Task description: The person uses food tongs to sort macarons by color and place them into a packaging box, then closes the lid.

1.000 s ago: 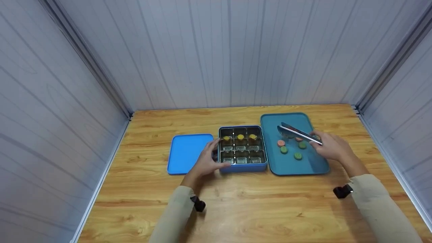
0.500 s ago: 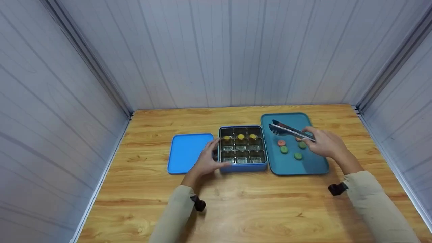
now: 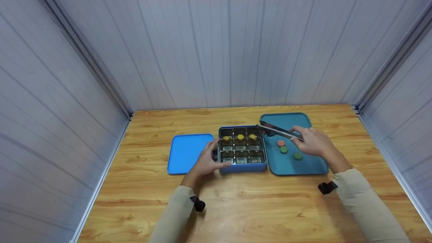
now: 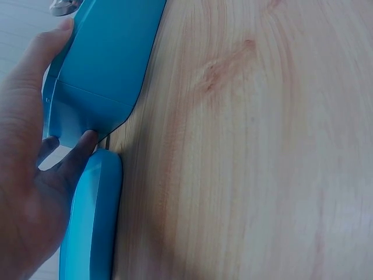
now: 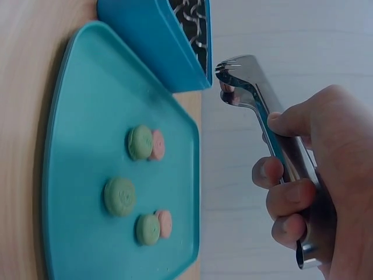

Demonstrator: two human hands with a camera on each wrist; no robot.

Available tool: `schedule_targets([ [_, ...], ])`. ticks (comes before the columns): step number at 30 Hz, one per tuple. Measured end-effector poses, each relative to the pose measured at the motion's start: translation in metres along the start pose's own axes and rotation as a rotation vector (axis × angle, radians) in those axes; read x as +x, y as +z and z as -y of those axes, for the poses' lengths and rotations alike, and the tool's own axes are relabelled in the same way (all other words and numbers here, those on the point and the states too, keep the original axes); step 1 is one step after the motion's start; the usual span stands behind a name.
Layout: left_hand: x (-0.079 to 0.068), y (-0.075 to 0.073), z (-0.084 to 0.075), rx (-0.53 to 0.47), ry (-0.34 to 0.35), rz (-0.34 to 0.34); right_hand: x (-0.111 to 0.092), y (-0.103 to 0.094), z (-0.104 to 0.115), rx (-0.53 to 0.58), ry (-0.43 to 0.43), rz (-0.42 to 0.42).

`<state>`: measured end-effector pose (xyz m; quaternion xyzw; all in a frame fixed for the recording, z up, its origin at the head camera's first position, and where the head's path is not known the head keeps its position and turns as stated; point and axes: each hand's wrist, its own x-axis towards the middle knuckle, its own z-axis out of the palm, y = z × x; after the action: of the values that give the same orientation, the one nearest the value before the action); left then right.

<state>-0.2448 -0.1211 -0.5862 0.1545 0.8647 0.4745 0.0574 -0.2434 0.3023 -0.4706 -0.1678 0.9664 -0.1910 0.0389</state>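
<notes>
My left hand (image 3: 206,161) grips the front left corner of a blue box (image 3: 244,167), its thumb on the front wall. The box has a divided insert, with three yellow macarons (image 3: 240,137) in its back row. My right hand (image 3: 312,141) holds metal tongs (image 3: 281,131) over the left part of a teal tray (image 3: 287,167), tips near the box's back right corner. In the right wrist view a pinkish patch (image 5: 227,88) shows at the tips; whether it is a macaron I cannot tell. Green macarons (image 5: 120,196) and pink macarons (image 5: 164,224) lie on the tray.
A flat bright blue lid (image 3: 189,153) lies left of the box, beside my left hand. The tray stands close against the box's right side. Pale panel walls (image 3: 209,54) enclose the wooden table (image 3: 249,202) at the back and both sides.
My right hand has moved left with the tongs, from over the tray's middle to the box's back right corner. The left hand and the box have stayed put.
</notes>
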Motion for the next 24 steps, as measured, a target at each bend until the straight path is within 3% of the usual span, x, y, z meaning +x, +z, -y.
schedule_targets([
  [12,0.000,0.000,0.001,-0.010,-0.017,0.025,0.013,0.010,0.022,0.010,-0.041,0.006],
  [24,0.000,0.000,0.000,-0.005,-0.018,0.002,0.024,0.021,0.043,-0.005,-0.088,-0.017],
])
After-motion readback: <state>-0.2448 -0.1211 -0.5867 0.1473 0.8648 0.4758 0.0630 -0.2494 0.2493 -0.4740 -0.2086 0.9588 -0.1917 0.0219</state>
